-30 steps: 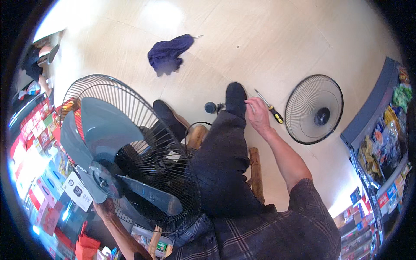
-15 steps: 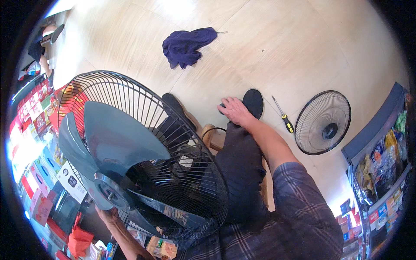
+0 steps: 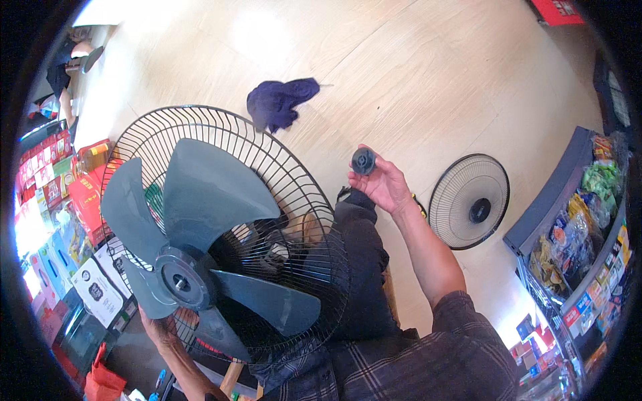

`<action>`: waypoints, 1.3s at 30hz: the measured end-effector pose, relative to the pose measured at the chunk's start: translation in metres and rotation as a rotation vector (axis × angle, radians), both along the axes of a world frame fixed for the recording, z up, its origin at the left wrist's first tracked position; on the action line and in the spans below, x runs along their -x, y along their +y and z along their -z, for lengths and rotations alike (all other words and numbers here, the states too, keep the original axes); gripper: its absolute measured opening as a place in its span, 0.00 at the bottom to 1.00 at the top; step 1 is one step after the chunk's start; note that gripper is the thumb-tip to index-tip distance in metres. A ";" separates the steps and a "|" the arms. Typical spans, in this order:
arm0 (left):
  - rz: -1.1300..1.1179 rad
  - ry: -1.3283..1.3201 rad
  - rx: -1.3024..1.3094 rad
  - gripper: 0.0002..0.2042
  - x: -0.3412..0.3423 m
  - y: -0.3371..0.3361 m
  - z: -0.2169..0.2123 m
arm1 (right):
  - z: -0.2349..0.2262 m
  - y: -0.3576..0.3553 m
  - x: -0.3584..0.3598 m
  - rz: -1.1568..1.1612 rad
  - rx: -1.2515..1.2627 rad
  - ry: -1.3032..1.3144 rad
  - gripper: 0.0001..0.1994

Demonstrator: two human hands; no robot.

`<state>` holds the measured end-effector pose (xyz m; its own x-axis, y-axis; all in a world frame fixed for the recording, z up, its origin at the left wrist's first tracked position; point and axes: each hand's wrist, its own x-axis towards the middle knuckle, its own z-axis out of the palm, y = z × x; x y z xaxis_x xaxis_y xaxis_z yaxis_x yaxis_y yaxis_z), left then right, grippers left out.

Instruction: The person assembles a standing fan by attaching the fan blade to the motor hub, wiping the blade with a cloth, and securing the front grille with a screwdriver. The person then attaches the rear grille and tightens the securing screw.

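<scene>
A grey-bladed electric fan [image 3: 217, 187] lies tilted across my lap, its hub facing up and its black wire rear grille [image 3: 304, 194] around the blades. My left hand [image 3: 164, 329] grips the grille's lower left edge, its fingers partly hidden behind the wires and a blade. In my raised right hand [image 3: 386, 186] is a small round dark blade nut [image 3: 363, 161], pinched between thumb and fingers, to the right of the fan and apart from it. The round front grille [image 3: 468, 200] lies on the floor to the right.
A dark purple cloth [image 3: 277, 103] lies on the floor ahead. Part of a yellow-and-black screwdriver [image 3: 420, 206] shows beside my right wrist. A rack of packaged goods [image 3: 582, 227] stands at right; boxes and red packets [image 3: 83, 200] crowd the left. A person's leg [image 3: 65, 100] is at far left.
My right hand has come up from beside my shoe and now shows the blade nut. The fan has turned to face more upward, with my left hand still on it.
</scene>
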<state>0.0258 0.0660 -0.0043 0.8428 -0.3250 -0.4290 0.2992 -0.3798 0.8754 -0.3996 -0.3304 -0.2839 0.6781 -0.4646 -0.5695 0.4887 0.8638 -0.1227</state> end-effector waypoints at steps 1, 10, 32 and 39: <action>0.039 0.060 -0.001 0.20 -0.006 0.006 0.002 | -0.008 -0.002 -0.002 0.022 0.006 -0.043 0.22; -0.053 0.076 0.030 0.22 0.011 -0.030 -0.003 | 0.043 -0.046 -0.087 -0.431 0.471 0.621 0.20; -0.129 0.006 -0.183 0.19 0.025 -0.068 -0.015 | 0.152 -0.059 -0.164 -1.305 1.797 1.182 0.12; -0.155 0.103 -0.064 0.22 0.053 -0.088 -0.021 | 0.048 -0.047 -0.022 -0.851 0.761 0.897 0.11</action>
<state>-0.0268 -0.0223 0.0171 0.8313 -0.1644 -0.5309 0.4447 -0.3762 0.8128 -0.3780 -0.3776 -0.3319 0.4525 -0.4884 -0.7461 -0.6153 0.4345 -0.6577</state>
